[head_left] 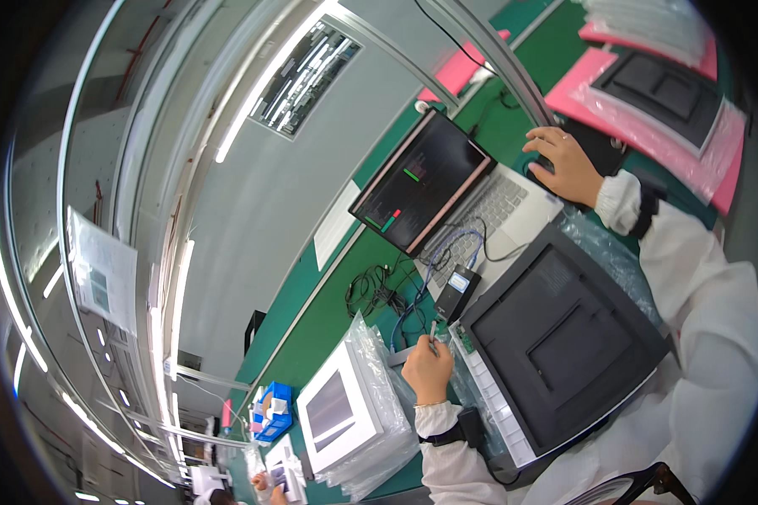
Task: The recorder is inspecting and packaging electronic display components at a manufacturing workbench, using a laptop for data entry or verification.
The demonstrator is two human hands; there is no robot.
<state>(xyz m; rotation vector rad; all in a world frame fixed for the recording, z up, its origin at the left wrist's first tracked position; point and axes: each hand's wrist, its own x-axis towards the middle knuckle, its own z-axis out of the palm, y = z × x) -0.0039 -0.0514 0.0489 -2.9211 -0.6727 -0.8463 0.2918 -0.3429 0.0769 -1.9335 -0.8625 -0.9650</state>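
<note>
1. Fingers of the left hand (pixel 429 369), lower centre, were curled together on a thin piece (pixel 433 330), beside the black panel (pixel 602 353).
2. Right hand (pixel 566 170), upper right, had its fingers apart over a dark mouse (pixel 545 161).
3. Black panel lay lower right, below the open laptop (pixel 429 181); a small box (pixel 456 295) sat between them.
4. Bagged white frame (pixel 363 422) lay lower centre on the green surface (pixel 322 310).

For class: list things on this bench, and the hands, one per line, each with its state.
Laptop: open, screen lit
Black panel: lying dark side up
Black cables: loosely coiled
Blue bin: open-topped, partly filled
White-framed panel: gray center up
Left hand: pinching a thin object
Right hand: open over a dark object
</note>
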